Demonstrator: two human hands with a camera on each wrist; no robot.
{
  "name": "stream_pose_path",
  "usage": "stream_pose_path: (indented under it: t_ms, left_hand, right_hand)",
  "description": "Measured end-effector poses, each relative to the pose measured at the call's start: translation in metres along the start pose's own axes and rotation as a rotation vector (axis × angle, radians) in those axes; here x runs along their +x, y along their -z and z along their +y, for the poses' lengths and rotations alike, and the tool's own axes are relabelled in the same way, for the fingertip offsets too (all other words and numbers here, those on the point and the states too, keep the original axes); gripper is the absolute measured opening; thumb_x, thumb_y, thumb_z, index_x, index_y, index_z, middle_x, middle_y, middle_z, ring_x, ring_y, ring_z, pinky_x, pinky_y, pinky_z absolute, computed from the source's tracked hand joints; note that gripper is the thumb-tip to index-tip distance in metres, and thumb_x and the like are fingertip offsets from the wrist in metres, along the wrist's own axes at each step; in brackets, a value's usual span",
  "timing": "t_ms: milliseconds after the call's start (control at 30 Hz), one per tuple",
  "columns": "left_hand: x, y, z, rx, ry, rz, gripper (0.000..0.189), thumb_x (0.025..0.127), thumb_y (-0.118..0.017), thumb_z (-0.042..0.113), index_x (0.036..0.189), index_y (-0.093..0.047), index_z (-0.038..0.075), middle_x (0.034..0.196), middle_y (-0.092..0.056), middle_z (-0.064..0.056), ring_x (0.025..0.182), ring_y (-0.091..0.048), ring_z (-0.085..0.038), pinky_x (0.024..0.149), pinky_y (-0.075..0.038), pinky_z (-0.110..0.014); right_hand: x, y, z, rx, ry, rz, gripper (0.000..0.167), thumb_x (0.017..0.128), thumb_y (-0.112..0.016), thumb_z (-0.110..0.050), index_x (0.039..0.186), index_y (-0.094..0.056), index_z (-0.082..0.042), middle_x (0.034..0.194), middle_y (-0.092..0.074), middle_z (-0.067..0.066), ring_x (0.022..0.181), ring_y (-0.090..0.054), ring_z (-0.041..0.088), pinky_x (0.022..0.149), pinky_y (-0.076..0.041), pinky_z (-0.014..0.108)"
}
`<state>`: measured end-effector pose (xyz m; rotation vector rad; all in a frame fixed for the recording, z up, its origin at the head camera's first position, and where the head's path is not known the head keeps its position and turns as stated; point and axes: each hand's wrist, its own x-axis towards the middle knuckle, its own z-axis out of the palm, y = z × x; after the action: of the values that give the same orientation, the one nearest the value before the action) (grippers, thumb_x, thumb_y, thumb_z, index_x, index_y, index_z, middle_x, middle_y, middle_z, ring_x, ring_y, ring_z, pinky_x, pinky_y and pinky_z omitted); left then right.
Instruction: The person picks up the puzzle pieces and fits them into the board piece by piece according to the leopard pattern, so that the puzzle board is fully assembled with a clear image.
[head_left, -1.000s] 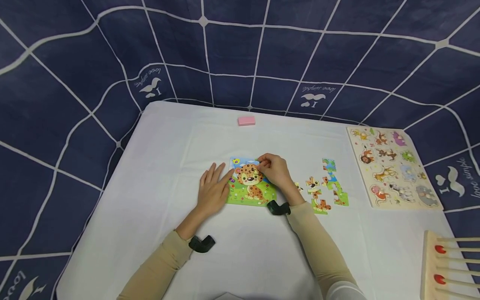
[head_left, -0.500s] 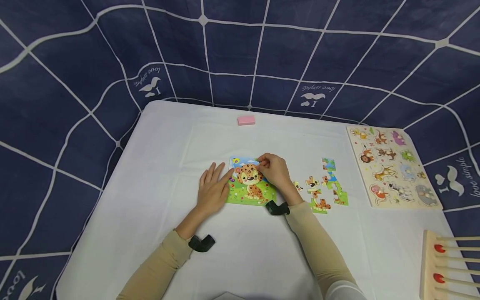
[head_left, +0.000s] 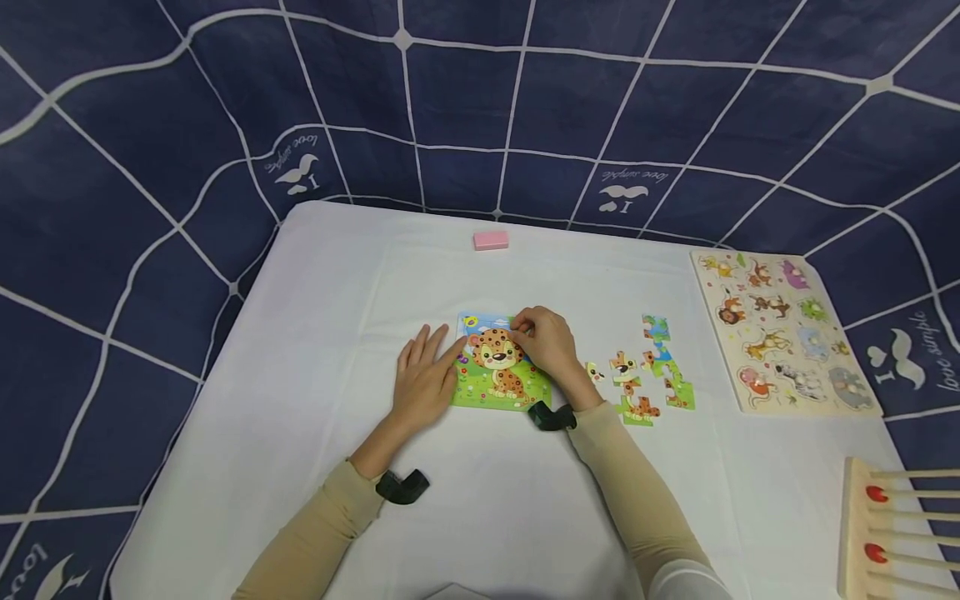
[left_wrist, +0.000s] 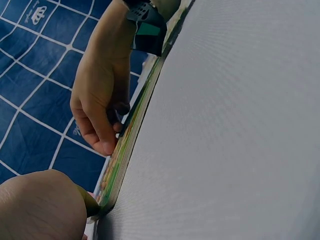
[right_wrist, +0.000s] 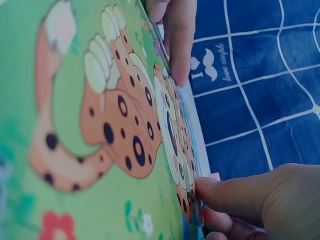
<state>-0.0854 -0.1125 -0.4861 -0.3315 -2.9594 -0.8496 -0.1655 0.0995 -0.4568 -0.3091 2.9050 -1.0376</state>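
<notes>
Left hand: your left hand [head_left: 423, 379] lies flat, fingers straight, steadying the left edge of the leopard puzzle [head_left: 501, 367].
Leopard puzzle: mid-surface [head_left: 337, 333], mostly assembled.
Right hand: your right hand [head_left: 546, 340] pinches a piece at the puzzle's upper right.
Loose pieces: the loose pieces [head_left: 647, 379] right of the puzzle remain unplaced.
Animal peg board: the animal peg board [head_left: 780, 333], further right, untouched.

Light: I read even, bright overhead light, soft shadows under both hands | Glare: white table [head_left: 315, 350] left of my left hand [head_left: 423, 383] looks slightly washed out | Distortion: head view bends the backdrop grid at the edges | Focus: wrist views soft, right hand [right_wrist: 260, 205] blurred up close.
</notes>
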Motion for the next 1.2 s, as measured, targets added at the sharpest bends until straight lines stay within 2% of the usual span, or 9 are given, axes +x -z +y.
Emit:
stream_pose_path:
  t_ms: [133, 233, 300, 467, 567, 700, 900, 1033, 1200]
  left_hand:
    - [0.001, 0.0, 0.001, -0.004, 0.002, 0.0, 0.046, 0.1, -0.041, 0.018, 0.146, -0.048, 0.017, 0.159, -0.028, -0.015, 0.15, -0.011, -0.037, 0.119, -0.007, -0.054]
    - [0.001, -0.001, 0.002, -0.009, 0.015, -0.007, 0.047, 0.1, -0.042, 0.017, 0.146, -0.048, 0.016, 0.159, -0.028, -0.015, 0.15, -0.011, -0.037, 0.119, -0.007, -0.054]
    - [0.0, -0.001, 0.003, -0.009, 0.022, -0.013, 0.047, 0.099, -0.043, 0.017, 0.146, -0.047, 0.016, 0.159, -0.028, -0.015, 0.15, -0.011, -0.037, 0.119, -0.006, -0.055]
    - [0.001, 0.0, 0.005, -0.007, 0.026, -0.014, 0.047, 0.1, -0.043, 0.017, 0.146, -0.047, 0.015, 0.159, -0.027, -0.015, 0.15, -0.01, -0.037, 0.12, -0.006, -0.055]
    - [0.002, -0.001, 0.005, -0.003, 0.024, -0.01, 0.047, 0.1, -0.043, 0.018, 0.147, -0.046, 0.015, 0.16, -0.027, -0.015, 0.151, -0.01, -0.037, 0.12, -0.005, -0.054]
    - [0.002, -0.001, 0.005, 0.007, 0.023, -0.006, 0.047, 0.1, -0.042, 0.018, 0.147, -0.046, 0.016, 0.16, -0.028, -0.014, 0.151, -0.01, -0.036, 0.12, -0.005, -0.053]
    - [0.0, -0.002, 0.004, -0.001, 0.022, -0.003, 0.047, 0.099, -0.042, 0.018, 0.146, -0.047, 0.016, 0.159, -0.028, -0.014, 0.15, -0.011, -0.037, 0.119, -0.006, -0.054]
    - [-0.001, -0.003, 0.002, 0.003, 0.019, 0.002, 0.047, 0.1, -0.042, 0.017, 0.147, -0.046, 0.015, 0.159, -0.028, -0.014, 0.15, -0.01, -0.037, 0.119, -0.006, -0.054]
    - [0.0, -0.003, 0.001, 0.008, 0.015, 0.005, 0.047, 0.1, -0.042, 0.017, 0.146, -0.047, 0.016, 0.159, -0.028, -0.014, 0.15, -0.01, -0.036, 0.119, -0.006, -0.054]
  right_hand:
    - [-0.001, 0.006, -0.003, -0.045, 0.02, -0.013, 0.01, 0.088, -0.073, -0.018, 0.093, -0.077, -0.011, 0.094, -0.071, 0.006, 0.08, -0.064, 0.022, 0.069, -0.051, 0.037]
    - [-0.003, 0.013, -0.003, -0.022, 0.016, -0.027, 0.013, 0.088, -0.073, -0.019, 0.097, -0.078, -0.012, 0.102, -0.073, 0.006, 0.086, -0.065, 0.023, 0.072, -0.051, 0.038]
    - [-0.005, 0.021, -0.001, 0.015, 0.014, -0.036, 0.014, 0.089, -0.072, -0.018, 0.099, -0.078, -0.01, 0.104, -0.073, 0.008, 0.084, -0.063, 0.024, 0.071, -0.049, 0.036]
    - [-0.008, 0.046, 0.013, 0.08, 0.016, -0.039, 0.016, 0.089, -0.071, -0.014, 0.103, -0.075, -0.006, 0.102, -0.071, 0.013, 0.079, -0.059, 0.024, 0.07, -0.045, 0.033]
    - [-0.013, 0.066, 0.028, 0.076, 0.004, -0.022, 0.021, 0.09, -0.07, -0.012, 0.109, -0.072, -0.003, 0.104, -0.069, 0.016, 0.086, -0.061, 0.027, 0.073, -0.047, 0.034]
    - [-0.021, 0.094, 0.058, 0.057, -0.06, 0.031, 0.031, 0.09, -0.069, -0.012, 0.119, -0.067, -0.001, 0.109, -0.066, 0.02, 0.093, -0.062, 0.032, 0.074, -0.047, 0.035]
    - [-0.034, 0.135, 0.101, 0.085, -0.217, 0.13, 0.044, 0.091, -0.068, -0.016, 0.133, -0.057, -0.003, 0.117, -0.06, 0.024, 0.096, -0.057, 0.029, 0.069, -0.045, 0.025]
    - [-0.039, 0.155, 0.118, 0.1, -0.301, 0.169, 0.051, 0.092, -0.067, -0.018, 0.14, -0.052, -0.006, 0.124, -0.056, 0.025, 0.099, -0.052, 0.025, 0.068, -0.044, 0.025]
    - [-0.041, 0.165, 0.129, 0.127, -0.379, 0.166, 0.058, 0.092, -0.066, -0.018, 0.145, -0.046, -0.009, 0.13, -0.052, 0.024, 0.099, -0.049, 0.022, 0.07, -0.043, 0.028]
